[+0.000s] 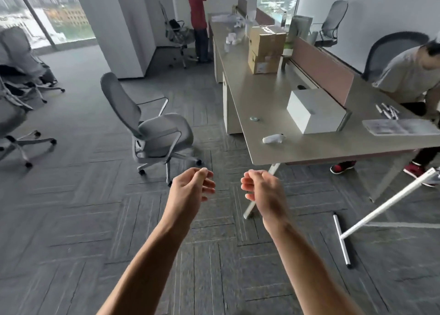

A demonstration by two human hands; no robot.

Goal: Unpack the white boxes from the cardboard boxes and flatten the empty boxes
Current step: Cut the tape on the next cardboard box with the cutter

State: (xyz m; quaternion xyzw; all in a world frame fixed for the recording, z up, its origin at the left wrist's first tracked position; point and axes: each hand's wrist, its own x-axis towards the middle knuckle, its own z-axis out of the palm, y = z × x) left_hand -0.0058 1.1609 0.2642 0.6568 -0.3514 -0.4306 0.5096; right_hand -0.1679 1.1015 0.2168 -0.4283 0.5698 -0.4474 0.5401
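Note:
Two closed cardboard boxes (266,49) stand stacked on the long beige desk (273,150) at the upper right. Nearer along the same desk sits a white box (314,111). My left hand (190,188) and my right hand (260,191) hover side by side over the grey carpet, well short of the desk's near end. Both have loosely curled fingers and hold nothing.
A grey office chair (154,129) stands left of the desk, more chairs (16,88) at far left. A person sits at the desk's right (409,76); another stands at the back (198,22). A white metal T-bar (357,222) lies on the floor. A white controller (273,139) rests on the desk.

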